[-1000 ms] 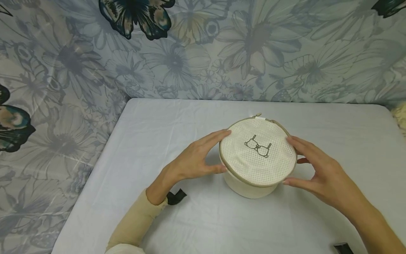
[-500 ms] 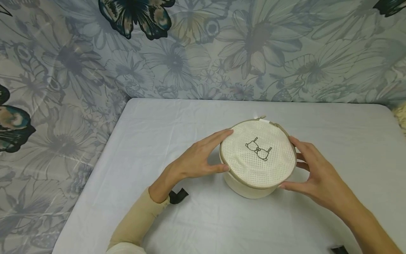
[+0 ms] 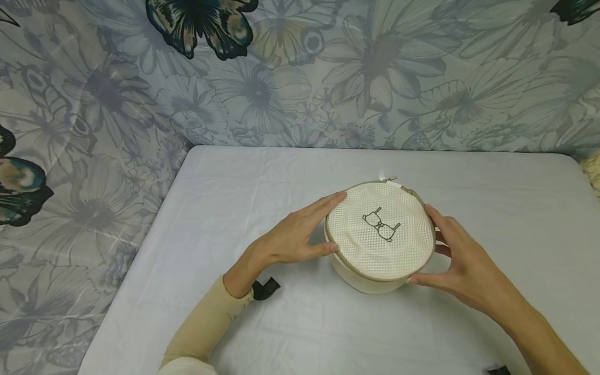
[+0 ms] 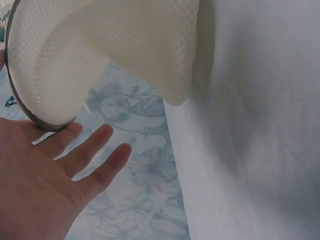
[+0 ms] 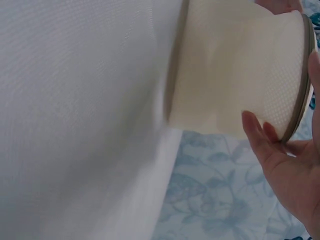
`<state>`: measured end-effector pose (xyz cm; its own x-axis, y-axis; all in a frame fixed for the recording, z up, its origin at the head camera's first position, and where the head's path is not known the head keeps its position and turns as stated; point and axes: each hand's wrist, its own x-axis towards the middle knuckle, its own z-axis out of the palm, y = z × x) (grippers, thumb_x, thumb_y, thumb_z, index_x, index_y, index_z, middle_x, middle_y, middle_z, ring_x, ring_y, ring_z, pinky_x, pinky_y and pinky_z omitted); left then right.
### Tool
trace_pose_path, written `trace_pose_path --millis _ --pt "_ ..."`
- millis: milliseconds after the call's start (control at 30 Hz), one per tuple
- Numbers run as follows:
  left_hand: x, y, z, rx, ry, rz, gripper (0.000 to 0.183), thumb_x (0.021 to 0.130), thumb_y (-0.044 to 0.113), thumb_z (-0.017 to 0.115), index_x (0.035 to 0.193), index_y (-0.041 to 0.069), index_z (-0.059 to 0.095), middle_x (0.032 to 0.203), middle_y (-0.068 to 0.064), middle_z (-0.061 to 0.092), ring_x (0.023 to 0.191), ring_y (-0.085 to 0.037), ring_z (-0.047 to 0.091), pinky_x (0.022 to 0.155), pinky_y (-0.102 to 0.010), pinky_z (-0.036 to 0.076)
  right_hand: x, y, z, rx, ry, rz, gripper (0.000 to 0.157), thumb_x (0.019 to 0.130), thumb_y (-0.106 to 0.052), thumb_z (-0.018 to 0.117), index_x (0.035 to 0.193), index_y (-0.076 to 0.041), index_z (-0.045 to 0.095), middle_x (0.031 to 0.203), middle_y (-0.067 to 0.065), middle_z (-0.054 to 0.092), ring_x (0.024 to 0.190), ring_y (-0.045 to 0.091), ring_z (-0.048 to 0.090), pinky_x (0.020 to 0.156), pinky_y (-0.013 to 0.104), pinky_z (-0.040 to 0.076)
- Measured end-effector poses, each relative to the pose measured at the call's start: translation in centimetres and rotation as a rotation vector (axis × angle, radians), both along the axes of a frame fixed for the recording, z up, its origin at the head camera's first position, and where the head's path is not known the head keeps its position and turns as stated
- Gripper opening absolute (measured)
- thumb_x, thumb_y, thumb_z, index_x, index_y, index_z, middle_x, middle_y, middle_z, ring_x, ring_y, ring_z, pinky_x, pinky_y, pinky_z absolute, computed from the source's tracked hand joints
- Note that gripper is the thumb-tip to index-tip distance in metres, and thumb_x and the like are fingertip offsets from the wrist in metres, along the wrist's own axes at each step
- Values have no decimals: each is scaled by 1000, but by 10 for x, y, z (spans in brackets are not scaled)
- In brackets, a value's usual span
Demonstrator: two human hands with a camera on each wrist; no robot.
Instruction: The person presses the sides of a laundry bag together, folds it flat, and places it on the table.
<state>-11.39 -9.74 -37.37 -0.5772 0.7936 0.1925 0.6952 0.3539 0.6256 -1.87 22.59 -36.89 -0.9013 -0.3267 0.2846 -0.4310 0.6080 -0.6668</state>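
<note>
L hand [image 3: 290, 234], just L of mesh bag [image 3: 382, 255]: fingers [image 4: 90, 147] fairly straight & spread, tips + thumb touching its rim [image 5: 302, 85]. Black strap [image 3: 266, 289] by that wrist, L of bag. Bag stands on white surface [image 3: 281, 177] b/w both hands, zip pull [image 3: 390, 178] at its far edge, line drawing [image 3: 381, 224] on its top. L wrist view shows bag's side caved in, so prob. held at rim b/c soft walls would sag w/o support. R hand [image 3: 461, 260], just R of bag: fingers slightly bent round rim, thumb at its near R edge; can't tell how firmly.

Vs 1 s ago: zip pull sits a bit further R & nearer, bag's top looks turned slightly clockwise; R thumb's further along bag's near edge; L hand approx. same spot.
</note>
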Motion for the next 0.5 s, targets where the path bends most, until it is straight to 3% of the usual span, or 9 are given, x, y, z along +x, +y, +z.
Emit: trace_pose_path --millis 500 --pt "-2 2 -6 -42 -41 -16 86 96 47 57 161 21 8 166 7 12 149 -8 14 119 -36 24 2 -2 -10 -19 -59 -18 137 52 -17 99 160 -9 15 138 19 44 114 -11 40 90 0 38"
